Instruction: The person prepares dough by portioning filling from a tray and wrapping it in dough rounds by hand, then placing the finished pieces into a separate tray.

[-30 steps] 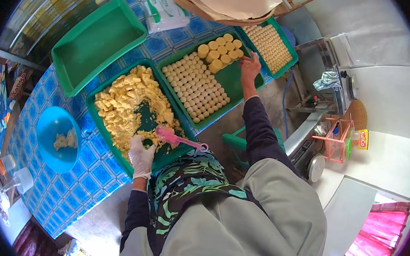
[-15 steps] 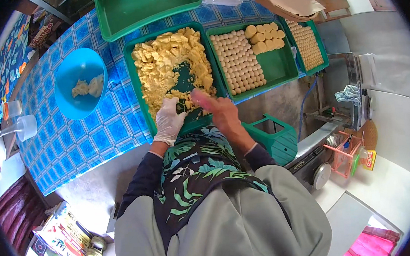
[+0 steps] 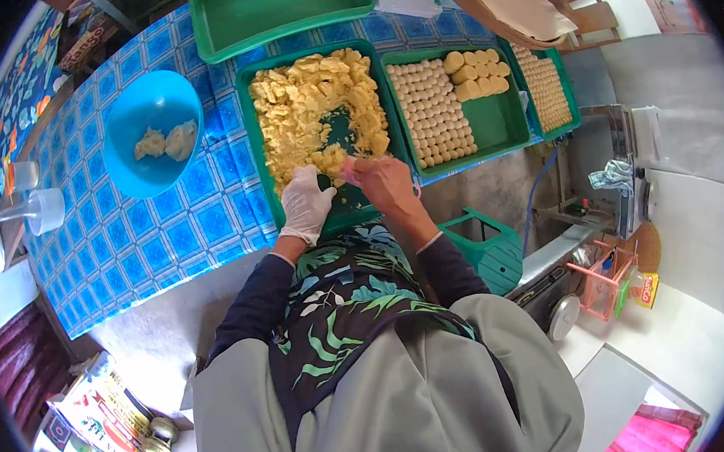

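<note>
My left hand [image 3: 307, 203], in a whitish glove, is closed at the near side of a green tray [image 3: 251, 150]. Its thumb and fingers curl round a small dark green round thing [image 3: 324, 181], mostly hidden by the hand. Just to the right, my bare right hand [image 3: 389, 191] grips a pink tool [image 3: 349, 171], whose exact kind is unclear. The pink tip meets yellow crumbly dough [image 3: 308, 86] beside the left hand. This dough is heaped along the tray's far part and sides, while the tray's bottom shows through in the middle.
To the right, a green tray [image 3: 503, 121] holds rows of small pale balls [image 3: 429, 106] and larger yellow rounds [image 3: 479, 88]. Another tray of small balls [image 3: 549, 92] lies beyond. A blue bowl [image 3: 140, 158] with white dough stands left. A green stool [image 3: 501, 257] stands below the table's right side.
The pink tool has shifted slightly left and is less blurred. A lump of yellow dough now sits by my hands at the tray's near side. The whole view has shifted a little.
</note>
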### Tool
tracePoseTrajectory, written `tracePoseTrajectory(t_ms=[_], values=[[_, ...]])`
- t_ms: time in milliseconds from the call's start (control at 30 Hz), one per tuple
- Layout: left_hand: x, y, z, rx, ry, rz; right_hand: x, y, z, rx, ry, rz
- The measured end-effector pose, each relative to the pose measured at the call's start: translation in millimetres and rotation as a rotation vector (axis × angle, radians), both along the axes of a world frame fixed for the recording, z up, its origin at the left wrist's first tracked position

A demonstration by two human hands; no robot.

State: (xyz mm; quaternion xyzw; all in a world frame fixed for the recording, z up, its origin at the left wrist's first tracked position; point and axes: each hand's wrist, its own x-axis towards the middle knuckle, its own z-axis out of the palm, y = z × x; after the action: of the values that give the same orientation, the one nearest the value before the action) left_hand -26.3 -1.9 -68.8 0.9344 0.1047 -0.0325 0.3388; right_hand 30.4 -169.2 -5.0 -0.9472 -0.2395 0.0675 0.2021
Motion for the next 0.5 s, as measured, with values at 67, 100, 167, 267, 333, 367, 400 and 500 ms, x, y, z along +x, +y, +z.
tracePoseTrajectory(t_ms=[67, 100, 167, 267, 333, 367, 400, 500], values=[[-16, 7, -1, -0.007, -0.027, 0.012, 2, 7, 16, -0.011, 0.007, 0.012], [-27, 10, 3, -0.036, -0.064, 0.029, 5, -7, 8, -0.18, -0.03, 0.133], [-43, 16, 12, -0.037, -0.084, 0.036, 3, -32, 11, -0.237, 0.02, 0.092], [-34, 5, 24, 0.004, 0.116, 0.132, 5, -40, -1, -0.313, 0.104, 0.042], [-24, 3, 17, 0.011, 0.131, 0.155, 7, -28, -23, -0.151, 0.109, -0.029], [-20, 3, 11, 0.023, 0.154, 0.178, 6, -18, -27, -0.156, 0.107, -0.02], [-16, 2, 6, 0.023, 0.15, 0.185, 6, -6, -30, -0.13, 0.097, -0.052], [0, 0, 3, 0.013, 0.096, 0.208, 12, 17, -45, -0.041, 0.13, -0.133]])
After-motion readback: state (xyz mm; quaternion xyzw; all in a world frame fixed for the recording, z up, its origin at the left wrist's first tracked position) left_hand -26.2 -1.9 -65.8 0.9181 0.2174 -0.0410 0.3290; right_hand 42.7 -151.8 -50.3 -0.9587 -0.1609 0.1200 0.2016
